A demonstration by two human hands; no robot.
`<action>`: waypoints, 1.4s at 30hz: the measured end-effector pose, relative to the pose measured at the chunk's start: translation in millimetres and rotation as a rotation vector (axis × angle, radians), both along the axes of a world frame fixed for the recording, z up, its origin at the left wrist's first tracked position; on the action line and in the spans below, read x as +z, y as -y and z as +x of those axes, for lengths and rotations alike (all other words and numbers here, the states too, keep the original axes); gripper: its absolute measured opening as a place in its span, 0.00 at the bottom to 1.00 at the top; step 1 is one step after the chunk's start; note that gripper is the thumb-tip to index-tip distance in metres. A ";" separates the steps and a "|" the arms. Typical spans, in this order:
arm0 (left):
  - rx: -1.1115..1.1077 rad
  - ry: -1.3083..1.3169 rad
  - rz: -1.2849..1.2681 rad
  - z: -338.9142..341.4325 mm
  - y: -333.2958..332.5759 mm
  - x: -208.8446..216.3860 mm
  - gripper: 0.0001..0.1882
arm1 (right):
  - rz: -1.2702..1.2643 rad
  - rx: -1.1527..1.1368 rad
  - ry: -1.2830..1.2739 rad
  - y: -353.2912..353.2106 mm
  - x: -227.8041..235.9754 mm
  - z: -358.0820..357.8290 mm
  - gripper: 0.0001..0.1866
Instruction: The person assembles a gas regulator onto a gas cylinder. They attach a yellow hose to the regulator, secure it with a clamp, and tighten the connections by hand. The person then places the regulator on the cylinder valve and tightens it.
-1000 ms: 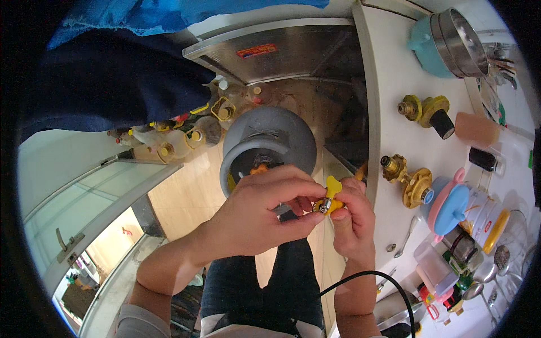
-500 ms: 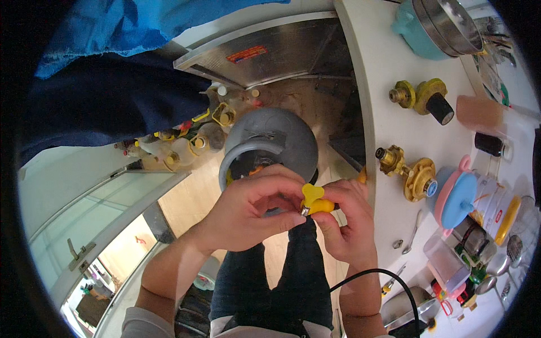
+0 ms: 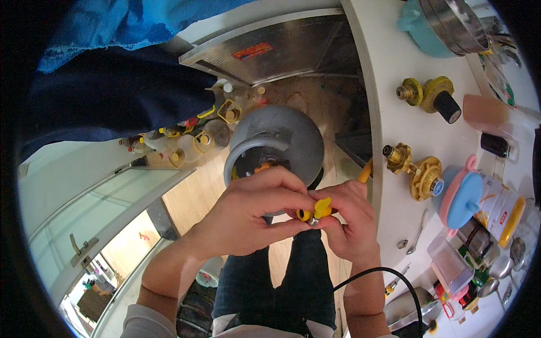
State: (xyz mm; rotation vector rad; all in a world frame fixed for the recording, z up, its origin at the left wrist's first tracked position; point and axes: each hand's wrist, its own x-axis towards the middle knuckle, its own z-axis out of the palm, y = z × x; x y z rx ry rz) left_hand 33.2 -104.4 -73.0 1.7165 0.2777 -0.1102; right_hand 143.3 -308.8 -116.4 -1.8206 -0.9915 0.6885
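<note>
White counter (image 3: 394, 225), both hands (image 3: 234, 217) gripping and partly hiding yellow hose (image 3: 308, 213) and clamp (image 3: 323, 208), gray cylinder (image 3: 301, 132) partly blocked below

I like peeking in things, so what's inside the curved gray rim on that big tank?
Inside the gray rim, an orange part shows. The left hand blocks the near side, hiding whatever is below.

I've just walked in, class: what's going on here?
A person's right hand pinches a yellow hose end carrying a small metal clamp with a yellow key. The left hand's fingers are right beside it. Below is a gray gas cylinder; two brass-coloured valves lie on the white counter.
</note>
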 end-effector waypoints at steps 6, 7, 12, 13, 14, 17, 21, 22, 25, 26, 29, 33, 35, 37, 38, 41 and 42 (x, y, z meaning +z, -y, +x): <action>-0.046 0.035 0.027 -0.4 1.6 1.2 0.15 | 0.012 -0.038 -0.110 2.1 2.8 -2.3 0.22; -0.044 0.052 0.027 -0.6 2.0 -0.1 0.15 | 0.035 -0.034 -0.080 1.7 1.6 -1.1 0.22; -0.043 0.114 0.045 -3.7 3.3 -5.4 0.18 | 0.081 -0.113 -0.097 2.6 -1.0 -4.1 0.20; -0.036 0.117 0.040 -4.4 4.3 -5.1 0.19 | 0.100 -0.130 -0.097 3.6 -3.6 -5.9 0.19; -0.003 0.111 0.010 -4.9 6.5 -4.6 0.20 | 0.118 -0.147 -0.096 4.2 -5.8 -7.3 0.18; 0.098 0.076 -0.096 -9.4 14.5 -2.6 0.20 | 0.172 -0.149 -0.094 5.8 -10.5 -8.3 0.14; 0.069 0.093 0.004 -17.5 11.3 -5.5 0.19 | 0.228 -0.143 -0.104 5.6 -13.8 -9.5 0.11; 0.019 0.124 0.102 -18.7 9.0 -6.9 0.18 | 0.227 -0.141 -0.104 5.7 -13.8 -9.5 0.11; 0.078 0.117 0.122 -19.9 12.5 -3.7 0.17 | 0.217 -0.119 -0.081 4.0 -13.1 -8.6 0.11; 0.085 0.116 0.121 -20.5 12.7 -3.7 0.17 | 0.213 -0.109 -0.069 2.7 -11.5 -7.6 0.11; 0.101 0.103 0.123 -22.5 12.7 -3.8 0.17 | 0.205 -0.072 -0.072 -1.4 -6.6 -5.4 0.12; 0.120 0.097 0.141 -25.6 14.1 -4.7 0.17 | 0.185 -0.041 -0.058 -5.5 -8.0 -7.0 0.12; 0.128 0.117 0.152 -26.4 13.5 -5.7 0.16 | 0.179 -0.033 -0.057 -6.7 -8.7 -6.5 0.12; 0.129 0.141 0.160 -26.0 11.9 -6.2 0.16 | 0.174 0.053 0.066 -7.3 -9.7 2.2 0.13; 0.130 0.147 0.147 -26.4 11.6 -6.0 0.17 | 0.174 0.097 0.127 -7.6 -9.7 5.4 0.14; 0.131 0.127 0.107 -27.1 10.5 -3.9 0.17 | 0.174 0.109 0.088 -8.7 -6.3 6.9 0.14; 0.130 0.093 0.093 -27.1 9.9 -1.6 0.18 | 0.160 0.108 0.081 -8.2 -6.2 6.6 0.14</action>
